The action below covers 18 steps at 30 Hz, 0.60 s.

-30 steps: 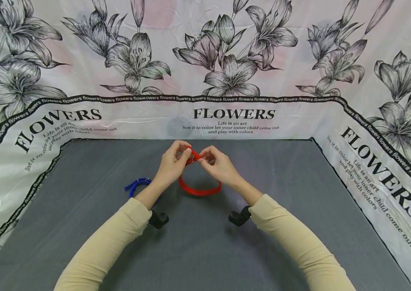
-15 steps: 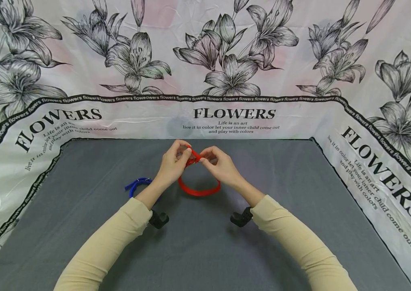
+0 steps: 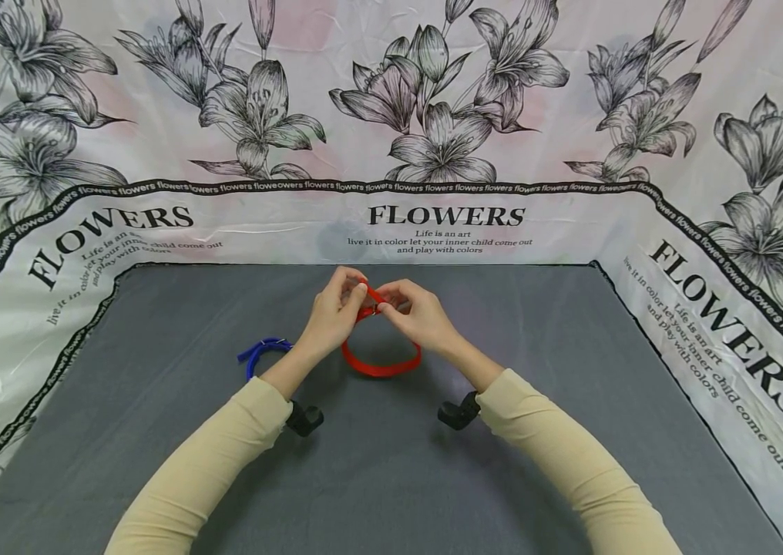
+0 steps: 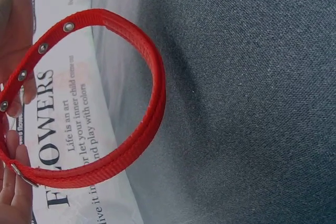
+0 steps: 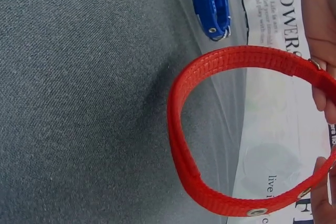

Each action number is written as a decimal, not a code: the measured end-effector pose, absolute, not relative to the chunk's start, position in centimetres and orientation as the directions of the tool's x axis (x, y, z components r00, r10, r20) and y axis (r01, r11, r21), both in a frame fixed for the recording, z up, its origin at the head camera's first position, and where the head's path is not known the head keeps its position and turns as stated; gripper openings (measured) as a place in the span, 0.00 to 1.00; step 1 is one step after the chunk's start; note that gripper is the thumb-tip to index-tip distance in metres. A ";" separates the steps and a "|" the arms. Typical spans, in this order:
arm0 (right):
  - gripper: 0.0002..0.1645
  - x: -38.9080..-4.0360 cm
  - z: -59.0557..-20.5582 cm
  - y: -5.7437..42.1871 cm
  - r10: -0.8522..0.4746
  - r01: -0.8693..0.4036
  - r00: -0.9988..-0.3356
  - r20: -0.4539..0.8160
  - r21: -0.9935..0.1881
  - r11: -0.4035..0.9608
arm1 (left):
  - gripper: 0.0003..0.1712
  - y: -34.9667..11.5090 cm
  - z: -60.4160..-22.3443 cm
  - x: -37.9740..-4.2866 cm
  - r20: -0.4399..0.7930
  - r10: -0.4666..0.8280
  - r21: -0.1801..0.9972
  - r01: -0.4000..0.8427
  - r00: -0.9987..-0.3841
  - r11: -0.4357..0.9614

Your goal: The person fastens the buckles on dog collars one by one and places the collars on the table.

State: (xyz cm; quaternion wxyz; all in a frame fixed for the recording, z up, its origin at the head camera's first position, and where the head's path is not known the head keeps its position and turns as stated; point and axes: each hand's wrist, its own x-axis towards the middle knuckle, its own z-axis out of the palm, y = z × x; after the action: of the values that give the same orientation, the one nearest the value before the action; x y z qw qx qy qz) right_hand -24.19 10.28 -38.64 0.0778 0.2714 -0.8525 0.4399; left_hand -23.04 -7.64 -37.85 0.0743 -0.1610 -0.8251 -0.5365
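At the bottom of the head view, two pale sleeves [image 3: 204, 462] come in from the lower left and lower right, each with a black wrist unit [image 3: 458, 412] on its inner side, probably mounted there to face the fingers. Grey cloth [image 3: 378, 478] underneath. Next, center frame: red strap [image 3: 381, 370], bent into a loop, near side bowed toward the viewer. Looks lifted off the cloth; the wrist views show a shadow beside it. It's wide and stitched, likely stiff enough to hold its round shape unsupported. Left of it, blue strap [image 3: 253, 356] lies on the cloth, partly behind the left forearm; nobody's holding it. Just beyond the red loop's near side, both hands work at its far side: left hand [image 3: 329, 314] pinches the strap at upper left, right hand [image 3: 422, 314] pinches it at right. Metal buckle [image 4: 23, 176] sits around there, eyelets [image 4: 69, 27] along the other run. My read: one grip per side so neither part swings loose. Exact fingertip contact is partly hidden. Farthest back, across the top: white flower-print backdrop [image 3: 260, 231], lettered FLOWERS.
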 end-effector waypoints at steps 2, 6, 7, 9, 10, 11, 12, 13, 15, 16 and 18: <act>0.13 -24.2 -38.6 10.3 -0.396 -0.530 -0.841 0.370 -0.709 0.464 | 0.13 -7.7 -37.8 -23.0 0.287 0.196 0.867 0.341 -0.938 0.363; 0.12 -24.1 -38.4 10.4 -0.383 -0.514 -0.849 0.363 -0.734 0.444 | 0.15 -8.1 -37.8 -22.9 0.245 0.228 0.876 0.316 -0.942 0.365; 0.12 -24.1 -38.4 10.4 -0.379 -0.508 -0.852 0.360 -0.742 0.438 | 0.15 -8.2 -37.9 -22.9 0.231 0.235 0.874 0.307 -0.944 0.377; 0.11 -24.1 -38.4 10.4 -0.370 -0.493 -0.860 0.350 -0.755 0.432 | 0.16 -8.4 -38.0 -22.8 0.199 0.254 0.866 0.291 -0.946 0.406; 0.11 -24.1 -38.3 10.4 -0.364 -0.487 -0.864 0.347 -0.760 0.431 | 0.16 -8.5 -38.1 -22.8 0.184 0.265 0.859 0.286 -0.947 0.424; 0.11 -24.1 -38.3 10.4 -0.360 -0.480 -0.868 0.342 -0.763 0.433 | 0.17 -8.5 -38.2 -22.8 0.170 0.276 0.852 0.282 -0.946 0.441; 0.11 -24.1 -38.3 10.3 -0.356 -0.475 -0.871 0.338 -0.766 0.434 | 0.18 -8.6 -38.3 -22.8 0.158 0.285 0.845 0.279 -0.945 0.457; 0.11 -24.1 -38.3 10.3 -0.353 -0.470 -0.874 0.335 -0.768 0.435 | 0.19 -8.6 -38.4 -22.7 0.151 0.293 0.839 0.279 -0.944 0.467; 0.11 -24.1 -38.4 10.2 -0.345 -0.459 -0.880 0.328 -0.775 0.435 | 0.19 -8.5 -38.5 -22.7 0.147 0.299 0.832 0.281 -0.943 0.478; 0.12 -24.1 -38.4 10.2 -0.341 -0.452 -0.883 0.323 -0.780 0.433 | 0.19 -8.5 -38.6 -22.7 0.155 0.293 0.829 0.285 -0.944 0.482; 0.13 -24.1 -38.5 10.1 -0.333 -0.434 -0.892 0.307 -0.792 0.431 | 0.18 -8.4 -38.6 -22.7 0.180 0.273 0.830 0.295 -0.945 0.474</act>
State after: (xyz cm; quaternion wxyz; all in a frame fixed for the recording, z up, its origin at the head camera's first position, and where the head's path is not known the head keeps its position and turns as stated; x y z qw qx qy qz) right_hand -24.11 10.13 -38.49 0.0521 0.2270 -0.8442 0.4828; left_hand -22.67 -8.44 -38.58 0.0112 -0.1655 -0.8583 -0.4856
